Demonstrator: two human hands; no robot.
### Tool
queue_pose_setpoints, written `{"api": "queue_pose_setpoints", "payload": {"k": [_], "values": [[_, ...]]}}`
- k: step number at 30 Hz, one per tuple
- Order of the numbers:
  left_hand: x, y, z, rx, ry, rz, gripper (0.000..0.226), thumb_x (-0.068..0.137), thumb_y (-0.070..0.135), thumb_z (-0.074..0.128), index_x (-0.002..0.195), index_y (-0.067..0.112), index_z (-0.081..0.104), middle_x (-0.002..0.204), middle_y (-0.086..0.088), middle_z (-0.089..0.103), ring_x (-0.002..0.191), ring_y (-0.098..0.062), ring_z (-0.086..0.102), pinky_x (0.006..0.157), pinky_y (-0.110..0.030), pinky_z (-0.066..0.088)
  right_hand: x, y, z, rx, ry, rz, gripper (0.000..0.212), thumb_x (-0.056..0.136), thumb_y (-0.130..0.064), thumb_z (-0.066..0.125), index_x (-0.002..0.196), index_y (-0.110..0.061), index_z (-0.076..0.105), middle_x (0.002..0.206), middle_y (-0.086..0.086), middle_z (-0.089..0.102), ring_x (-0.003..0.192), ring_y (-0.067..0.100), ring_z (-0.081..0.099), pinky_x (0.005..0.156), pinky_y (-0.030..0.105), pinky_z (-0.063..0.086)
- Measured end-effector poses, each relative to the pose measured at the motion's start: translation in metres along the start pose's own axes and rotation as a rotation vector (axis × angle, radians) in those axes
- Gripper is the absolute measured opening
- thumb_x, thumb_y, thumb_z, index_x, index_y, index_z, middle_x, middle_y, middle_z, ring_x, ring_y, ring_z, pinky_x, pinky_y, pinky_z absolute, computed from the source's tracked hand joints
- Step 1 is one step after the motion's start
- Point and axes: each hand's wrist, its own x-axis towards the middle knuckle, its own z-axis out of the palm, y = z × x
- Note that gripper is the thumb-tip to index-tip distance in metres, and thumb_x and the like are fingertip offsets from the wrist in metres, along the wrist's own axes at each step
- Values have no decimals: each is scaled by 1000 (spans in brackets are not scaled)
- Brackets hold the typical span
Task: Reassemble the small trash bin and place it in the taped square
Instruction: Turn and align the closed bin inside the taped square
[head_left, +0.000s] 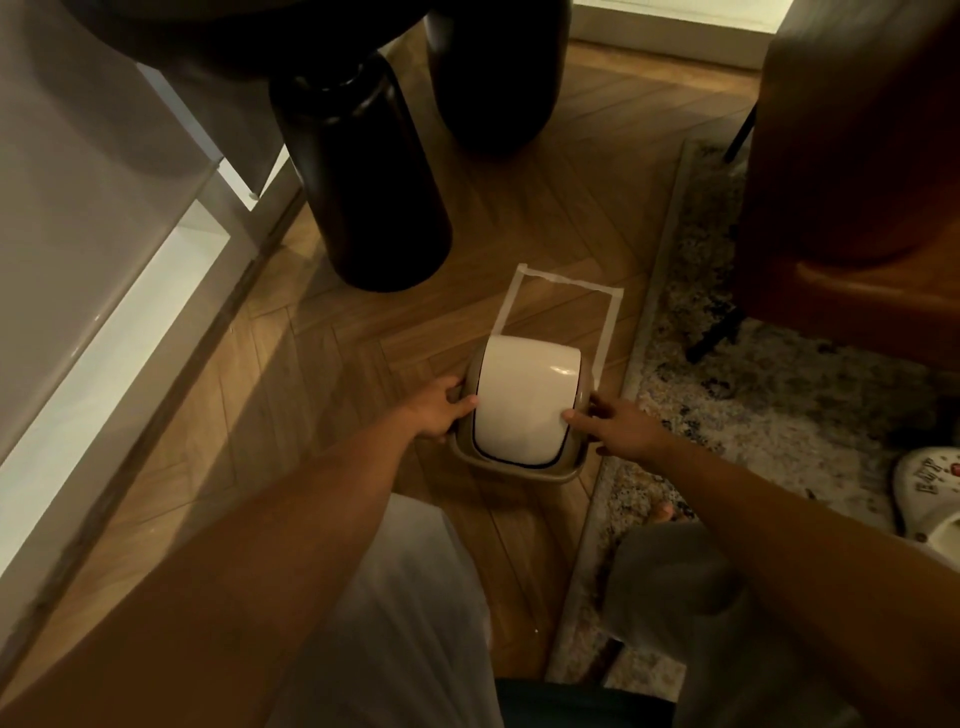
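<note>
The small trash bin (522, 402) is beige with a rounded white swing lid on top. It stands on the wooden floor at the near end of the taped square (558, 283), covering the square's near edge. My left hand (441, 410) grips the bin's left side, thumb on the lid's edge. On the right side, my right hand (621, 423) holds the bin with a fingertip on the white lid. The tape's far edge and both side strips show beyond the bin.
A thick black table leg (363, 171) stands left of the square, a second dark leg (493, 73) behind. A patterned rug (753, 395) borders the square on the right, with a brown chair (857, 156) and a white clog (930, 488). White cabinets (104, 234) line the left.
</note>
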Motion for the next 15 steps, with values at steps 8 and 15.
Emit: {"api": "queue_pose_setpoints", "payload": {"k": [8, 15], "values": [[0, 1, 3, 7, 12, 4, 57, 100, 37, 54, 151, 17, 39, 141, -16, 54, 105, -39, 65, 84, -56, 58, -2, 2, 6, 31, 7, -23, 58, 96, -42, 66, 149, -29, 45, 129, -6, 57, 111, 17, 60, 80, 36, 56], [0, 2, 2, -21, 2, 41, 51, 100, 33, 54, 148, 18, 44, 144, -13, 53, 124, -33, 56, 100, -49, 51, 0, -4, 6, -13, 0, -36, 55, 100, -28, 63, 150, -14, 46, 128, -2, 54, 118, 13, 50, 89, 25, 44]]}}
